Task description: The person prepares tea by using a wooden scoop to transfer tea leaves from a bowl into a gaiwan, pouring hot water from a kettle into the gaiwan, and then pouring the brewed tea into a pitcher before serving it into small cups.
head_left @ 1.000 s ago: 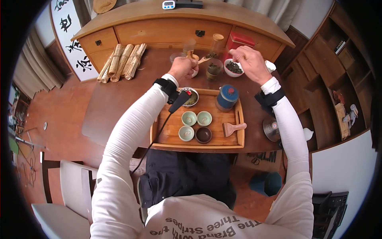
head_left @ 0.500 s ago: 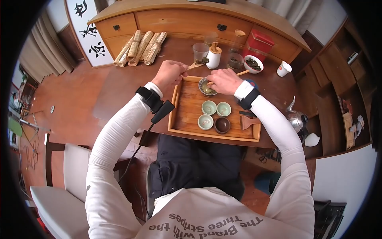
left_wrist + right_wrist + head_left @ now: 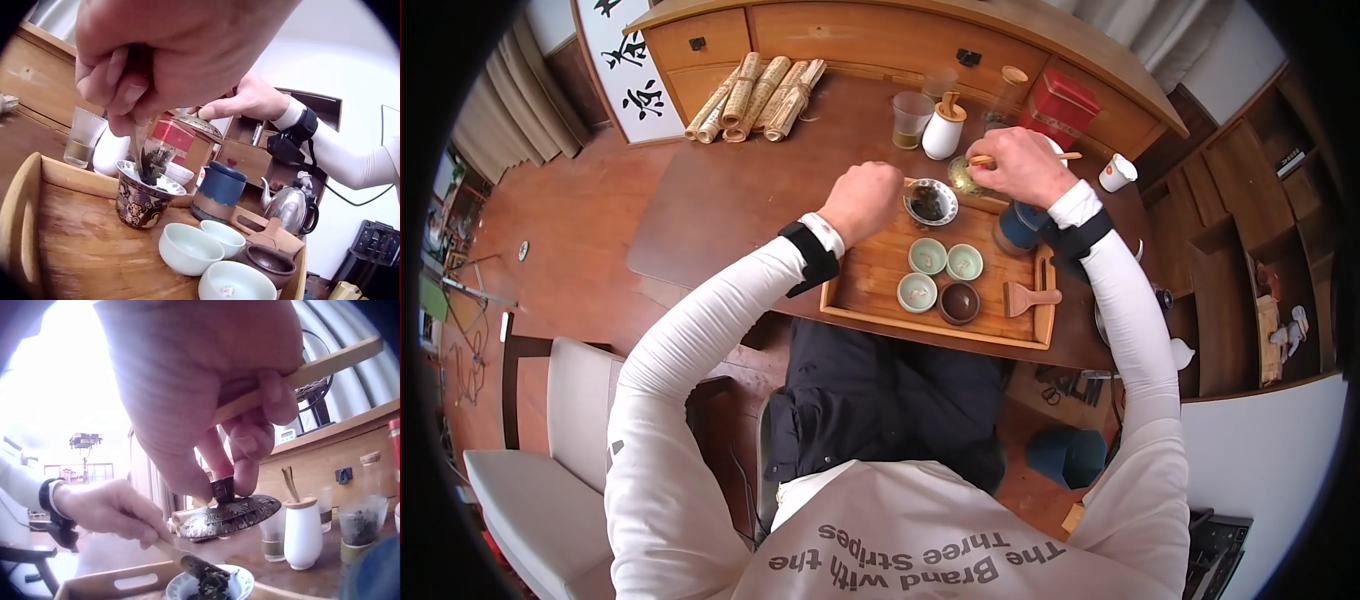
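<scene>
My left hand (image 3: 865, 203) grips a wooden tea scoop (image 3: 164, 549) by its handle. The scoop tilts down into a patterned gaiwan bowl (image 3: 144, 206), its tip among dark tea leaves (image 3: 209, 589). That bowl stands at the tray's far edge, white inside. To the right of it, my right hand (image 3: 1025, 165) pinches the knob of the patterned gaiwan lid (image 3: 234, 519) and holds it raised off the bowl. The same hand also keeps a thin wooden stick (image 3: 337, 364) across its fingers.
On the wooden tray (image 3: 865, 290) sit three pale green cups (image 3: 916, 292), a brown cup (image 3: 958, 302), a brush (image 3: 1030, 299) and a blue lidded pot (image 3: 219, 190). Beyond it stand a white tool holder (image 3: 943, 133), glasses (image 3: 911, 120) and a red tin (image 3: 1060, 108). A kettle (image 3: 290, 209) is at right.
The left hand has brought the leaf-laden scoop from beyond the tray to the gaiwan and tipped it in. The right hand, earlier by the leaf bowl, has taken the lid and lifted it rightward.
</scene>
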Tool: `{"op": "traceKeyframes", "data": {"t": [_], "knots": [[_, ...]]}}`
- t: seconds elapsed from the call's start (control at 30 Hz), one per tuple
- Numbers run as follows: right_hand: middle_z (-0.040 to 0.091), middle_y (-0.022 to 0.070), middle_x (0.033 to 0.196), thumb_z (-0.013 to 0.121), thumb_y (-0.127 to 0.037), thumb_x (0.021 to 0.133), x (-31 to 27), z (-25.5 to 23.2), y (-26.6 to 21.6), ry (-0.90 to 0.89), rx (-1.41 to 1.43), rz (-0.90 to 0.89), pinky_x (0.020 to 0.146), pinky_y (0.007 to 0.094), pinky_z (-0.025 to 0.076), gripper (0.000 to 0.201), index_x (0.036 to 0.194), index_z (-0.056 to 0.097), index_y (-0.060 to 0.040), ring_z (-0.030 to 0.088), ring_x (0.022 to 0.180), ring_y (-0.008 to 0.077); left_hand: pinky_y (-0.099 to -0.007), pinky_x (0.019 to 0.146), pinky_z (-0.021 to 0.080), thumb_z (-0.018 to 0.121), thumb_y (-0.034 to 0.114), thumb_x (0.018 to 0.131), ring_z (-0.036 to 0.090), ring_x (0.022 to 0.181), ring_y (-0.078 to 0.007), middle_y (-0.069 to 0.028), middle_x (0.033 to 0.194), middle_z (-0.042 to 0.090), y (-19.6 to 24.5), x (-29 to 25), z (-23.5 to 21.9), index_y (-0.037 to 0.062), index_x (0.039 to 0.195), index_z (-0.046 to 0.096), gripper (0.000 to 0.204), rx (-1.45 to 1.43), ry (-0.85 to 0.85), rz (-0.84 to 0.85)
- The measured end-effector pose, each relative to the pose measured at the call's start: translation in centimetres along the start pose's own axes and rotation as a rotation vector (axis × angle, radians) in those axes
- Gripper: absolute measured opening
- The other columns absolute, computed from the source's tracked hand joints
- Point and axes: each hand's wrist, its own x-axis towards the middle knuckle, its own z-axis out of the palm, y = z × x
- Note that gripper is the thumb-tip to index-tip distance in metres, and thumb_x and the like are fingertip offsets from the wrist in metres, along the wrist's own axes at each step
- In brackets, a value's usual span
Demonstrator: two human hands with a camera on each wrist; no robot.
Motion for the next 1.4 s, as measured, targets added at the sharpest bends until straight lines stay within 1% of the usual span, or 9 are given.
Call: {"op": "traceKeyframes", "data": {"t": [0.3,0.57,0.73,0.87,0.97,1.03,1.17,1.33,1.4], "knots": [[0.073,0.0149,0.089,0.069,-0.026,0.083,1.1,2.4,-1.1,-0.095,0.026,0.019,0.077,0.047,0.056,0.023,0.093,0.079,-0.008,0.07,0.086,0.0357,-0.0497,0.074,0.056,0.06,0.0,0.08,0.068,0.081,-0.0382,-0.016,0.095,0.061,0.5,-1.8,-0.7,0.0031,0.103,0.067,0.024,0.144,0.138,0.253],[0.071,0.021,0.082,0.067,-0.026,0.08,1.6,5.8,-1.6,-0.055,0.047,-0.034,0.076,0.0506,0.057,0.02,0.084,0.076,-0.0081,0.07,0.082,0.0406,-0.0472,0.089,0.055,0.06,0.009,0.089,0.069,0.1,-0.0428,-0.0276,0.096,0.071,-1.6,-1.7,-2.0,-0.0013,0.101,0.077,0.023,-0.41,0.198,-0.247],[0.072,0.0213,0.084,0.069,-0.026,0.08,2.2,6.7,-2.4,-0.158,0.027,-0.037,0.077,0.0508,0.057,0.021,0.084,0.076,-0.0061,0.07,0.082,0.0412,-0.0352,0.073,0.053,0.064,0.02,0.096,0.065,0.072,-0.0188,-0.0118,0.074,0.069,-3.4,-3.0,-1.6,-0.0014,0.095,0.077,0.025,-0.629,0.094,-0.47],[0.073,0.0211,0.092,0.07,-0.036,0.089,1.9,6.7,-1.1,-0.116,0.183,-0.054,0.081,0.0488,0.056,0.03,0.097,0.079,-0.0094,0.07,0.086,0.0418,-0.0321,0.069,0.051,0.06,0.016,0.1,0.061,0.069,-0.015,-0.0064,0.072,0.067,-4.1,-3.6,-0.7,-0.0034,0.098,0.075,0.025,-0.729,0.121,-0.453],[0.073,0.0206,0.097,0.066,-0.04,0.096,2.7,4.0,1.3,-0.091,0.291,-0.008,0.082,0.046,0.055,0.033,0.103,0.078,-0.0105,0.07,0.091,0.0413,-0.0275,0.068,0.05,0.055,0.012,0.104,0.059,0.07,-0.011,-0.0018,0.079,0.066,-3.7,-2.3,-0.7,-0.0056,0.108,0.071,0.024,-1.217,0.125,-0.492],[0.07,0.015,0.091,0.058,-0.043,0.104,3.3,1.4,2.9,-0.034,0.345,0.144,0.081,0.0379,0.052,0.047,0.097,0.075,-0.0007,0.067,0.087,0.0258,-0.0245,0.068,0.051,0.049,0.008,0.107,0.059,0.074,-0.0094,-0.0013,0.088,0.065,-3.9,0.3,-0.8,-0.0067,0.117,0.064,0.024,-1.374,0.167,-0.457],[0.072,0.0085,0.099,0.049,-0.056,0.105,4.6,-2.6,6.1,0.219,0.427,0.206,0.09,0.0344,0.049,0.062,0.103,0.077,-0.0006,0.064,0.096,0.0221,-0.0273,0.072,0.055,0.045,0.004,0.106,0.062,0.077,-0.012,-0.004,0.092,0.064,-1.9,5.9,-2.0,-0.0029,0.115,0.061,0.02,-1.398,0.127,-0.369],[0.056,-0.0024,0.079,0.049,-0.058,0.105,5.7,-4.1,7.2,0.31,0.696,0.305,0.049,0.0222,0.041,0.065,0.102,0.078,0.0007,0.051,0.056,0.0044,-0.0285,0.067,0.055,0.049,0.006,0.103,0.066,0.074,-0.0142,-0.006,0.084,0.068,0.5,10.5,-1.8,-0.0037,0.114,0.065,0.021,-1.227,0.077,-0.272],[0.059,-0.0004,0.077,0.053,-0.054,0.104,4.8,-4.6,6.9,0.378,0.831,0.334,0.052,0.023,0.044,0.06,0.1,0.078,0.0,0.055,0.057,0.0062,-0.0314,0.07,0.056,0.053,0.007,0.1,0.069,0.076,-0.0187,-0.0096,0.086,0.071,1.2,10.4,-1.5,-0.0046,0.114,0.066,0.022,-1.195,0.046,-0.267]]}}
